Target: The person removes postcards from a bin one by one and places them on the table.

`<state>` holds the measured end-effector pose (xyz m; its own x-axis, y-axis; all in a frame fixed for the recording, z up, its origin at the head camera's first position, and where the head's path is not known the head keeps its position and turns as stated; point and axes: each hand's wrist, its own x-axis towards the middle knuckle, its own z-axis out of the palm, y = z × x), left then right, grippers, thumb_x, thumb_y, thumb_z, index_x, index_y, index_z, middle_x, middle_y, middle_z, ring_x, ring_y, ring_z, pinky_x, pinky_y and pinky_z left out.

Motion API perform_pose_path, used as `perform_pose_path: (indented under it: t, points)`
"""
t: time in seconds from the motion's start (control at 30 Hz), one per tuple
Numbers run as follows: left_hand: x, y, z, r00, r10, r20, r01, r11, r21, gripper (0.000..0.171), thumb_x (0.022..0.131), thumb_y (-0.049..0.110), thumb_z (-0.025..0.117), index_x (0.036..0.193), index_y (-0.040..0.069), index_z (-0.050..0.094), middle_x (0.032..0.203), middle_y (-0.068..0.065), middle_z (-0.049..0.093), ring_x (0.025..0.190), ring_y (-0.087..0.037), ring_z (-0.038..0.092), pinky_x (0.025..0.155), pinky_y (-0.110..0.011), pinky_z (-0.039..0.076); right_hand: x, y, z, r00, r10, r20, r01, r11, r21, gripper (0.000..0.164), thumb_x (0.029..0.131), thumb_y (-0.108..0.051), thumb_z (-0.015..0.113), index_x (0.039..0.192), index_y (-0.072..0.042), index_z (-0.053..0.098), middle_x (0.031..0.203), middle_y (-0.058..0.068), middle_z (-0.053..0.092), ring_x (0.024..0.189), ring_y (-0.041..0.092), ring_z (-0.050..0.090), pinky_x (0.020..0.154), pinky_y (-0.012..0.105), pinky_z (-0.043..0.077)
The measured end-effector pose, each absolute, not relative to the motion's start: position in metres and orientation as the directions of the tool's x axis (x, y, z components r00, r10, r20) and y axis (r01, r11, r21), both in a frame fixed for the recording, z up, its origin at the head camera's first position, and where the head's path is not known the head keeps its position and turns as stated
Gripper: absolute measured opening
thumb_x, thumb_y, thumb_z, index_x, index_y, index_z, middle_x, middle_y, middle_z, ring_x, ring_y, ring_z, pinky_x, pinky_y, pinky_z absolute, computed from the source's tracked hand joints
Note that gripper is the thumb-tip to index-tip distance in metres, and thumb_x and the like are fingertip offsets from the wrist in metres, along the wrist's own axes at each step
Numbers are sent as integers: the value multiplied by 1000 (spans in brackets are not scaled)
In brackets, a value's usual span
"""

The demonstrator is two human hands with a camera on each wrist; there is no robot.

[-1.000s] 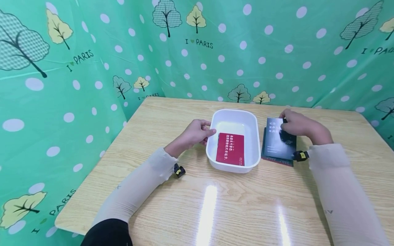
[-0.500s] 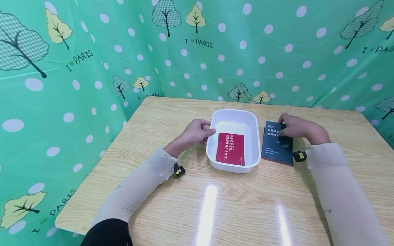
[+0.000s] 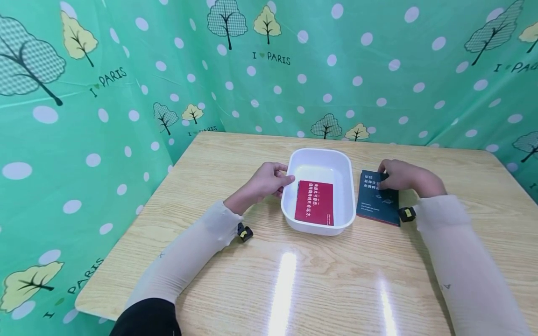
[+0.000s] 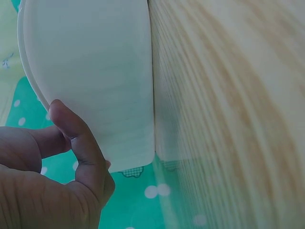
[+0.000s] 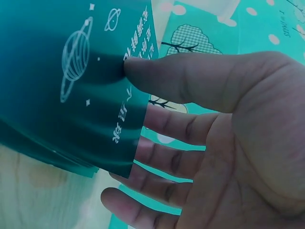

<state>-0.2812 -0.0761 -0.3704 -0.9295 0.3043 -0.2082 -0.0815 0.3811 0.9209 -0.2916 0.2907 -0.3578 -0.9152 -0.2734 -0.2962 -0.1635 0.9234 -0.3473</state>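
At the left rim of a white plastic tub (image 3: 319,161), my left hand (image 3: 269,179) grips the edge between thumb and fingers. The left wrist view shows the thumb and fingers at the rim of the tub's wall (image 4: 95,81). A red notebook (image 3: 314,203) with white lettering lies flat inside the tub. To the right of it, my right hand (image 3: 405,177) pinches the far right part of a dark teal notebook (image 3: 376,203). In the right wrist view its thumb lies on the cover (image 5: 52,71), fingers behind the edge. Another notebook shows as a reddish edge underneath.
The pale wooden table (image 3: 235,289) extends around the tub, with bright light reflections in front. A green dotted curtain (image 3: 319,93) hangs behind the table and along its left side.
The teal notebook's raised far end has come down onto the stack, and my right hand has lowered slightly toward me with it. The left hand and the tub have stayed put.
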Motion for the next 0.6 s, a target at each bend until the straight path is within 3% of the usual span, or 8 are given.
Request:
perform_pose_path:
  t: [0.6]
  points:
    - [-281, -76, -371, -931, 300, -209, -74, 403, 912, 48, 96, 21, 65, 136, 3, 48, 92, -12, 60, 68, -19, 62, 59, -30, 58, -293, 289, -364, -917, -256, -306, -155, 935, -318, 47, 91, -15, 66, 125, 13, 49, 117, 33, 53, 98, 41, 53, 89, 61, 44]
